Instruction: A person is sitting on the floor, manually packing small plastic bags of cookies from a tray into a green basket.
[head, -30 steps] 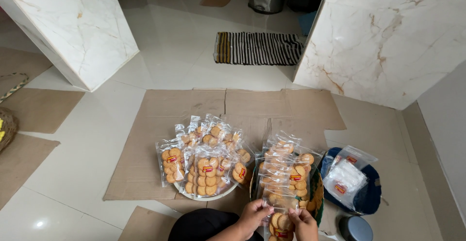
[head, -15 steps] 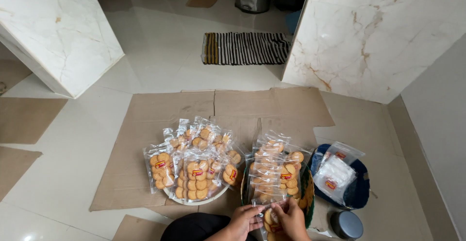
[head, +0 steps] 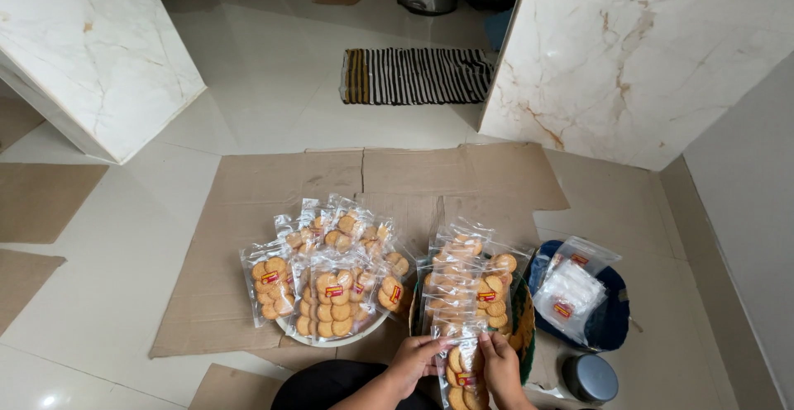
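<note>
My left hand and my right hand both grip a clear bag of round golden biscuits at the bottom of the view. The bag sits at the near end of a row of similar bags standing in a woven basket. To the left, a white plate carries a pile of filled biscuit bags.
A dark blue bowl at the right holds empty clear bags. A grey lid lies in front of it. Flattened cardboard covers the tiled floor. Marble walls rise at both sides, and a striped mat lies beyond.
The camera has shifted slightly, so everything sits a little further left in view. My hands still hold the same bag, now raised slightly and more fully in view.
</note>
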